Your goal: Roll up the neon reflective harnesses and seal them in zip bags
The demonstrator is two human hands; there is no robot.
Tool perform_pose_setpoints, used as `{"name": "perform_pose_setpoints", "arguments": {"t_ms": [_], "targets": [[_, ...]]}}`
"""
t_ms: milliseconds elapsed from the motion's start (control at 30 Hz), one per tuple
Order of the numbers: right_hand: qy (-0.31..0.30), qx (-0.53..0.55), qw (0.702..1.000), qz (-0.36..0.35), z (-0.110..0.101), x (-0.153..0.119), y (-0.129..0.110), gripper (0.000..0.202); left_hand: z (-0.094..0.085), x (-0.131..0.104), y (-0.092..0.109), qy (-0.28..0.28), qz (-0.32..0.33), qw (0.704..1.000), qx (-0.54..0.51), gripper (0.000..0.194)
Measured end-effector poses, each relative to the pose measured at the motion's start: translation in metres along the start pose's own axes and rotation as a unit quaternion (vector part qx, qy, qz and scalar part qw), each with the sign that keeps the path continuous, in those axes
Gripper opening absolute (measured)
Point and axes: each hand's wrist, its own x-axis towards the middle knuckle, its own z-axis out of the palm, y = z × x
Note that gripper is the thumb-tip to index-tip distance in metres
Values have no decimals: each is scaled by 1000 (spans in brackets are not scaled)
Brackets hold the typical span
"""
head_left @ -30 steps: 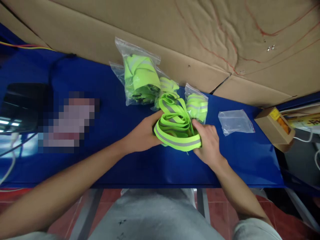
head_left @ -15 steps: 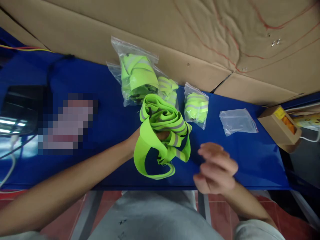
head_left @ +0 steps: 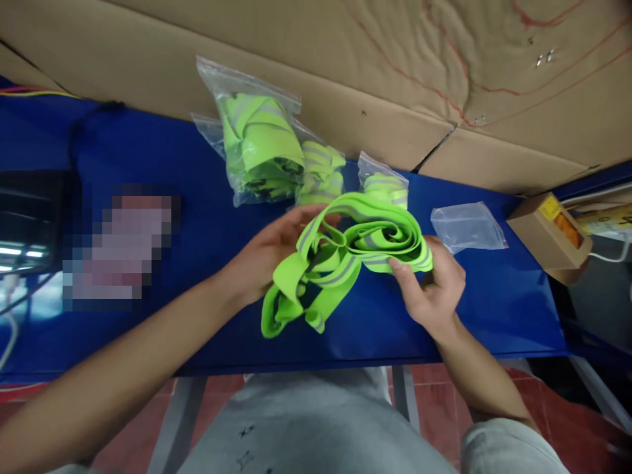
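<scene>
A bundle of neon-green webbing with grey stripes point(head_left: 390, 240) is held above the blue table. My right hand point(head_left: 434, 283) grips the rolled part, thumb in front. My left hand point(head_left: 281, 247) is behind the loose loops at the bundle's left side; its fingers are spread and partly hidden by the webbing. Loose loops and an end hang down between my hands. Behind the bundle stand a large clear bag of green webbing point(head_left: 264, 141), a second bag point(head_left: 320, 171) beside it and a small bag point(head_left: 385, 187), partly covered by the bundle.
A flat clear bag point(head_left: 467, 227) lies on the blue table point(head_left: 498, 309) at the right, near a small cardboard box point(head_left: 548, 237). A black device point(head_left: 32, 217) with cables is at the left, beside a blurred-out item. A cardboard panel point(head_left: 316, 52) runs along the back.
My right hand has moved up and left and taken hold of the rolled webbing. The bundle has shifted right and turned, and my left hand has come out from under it, its fingers spreading.
</scene>
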Motion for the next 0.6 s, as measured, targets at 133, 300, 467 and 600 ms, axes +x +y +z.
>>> {"name": "perform_pose_setpoints", "arguments": {"t_ms": [133,300,467,600], "targets": [[-21,59,996,60,-5,3,2,11,2,-3,5,160,259,952,21,27],[-212,179,960,21,-8,12,-1,14,-8,-8,5,-58,386,857,338,122],[-297,308,889,165,-5,7,0,12,-3,-15,8,-235,310,815,428,139],[-313,419,782,339,0,3,7,24,4,-23,8,-196,284,802,488,118]]}}
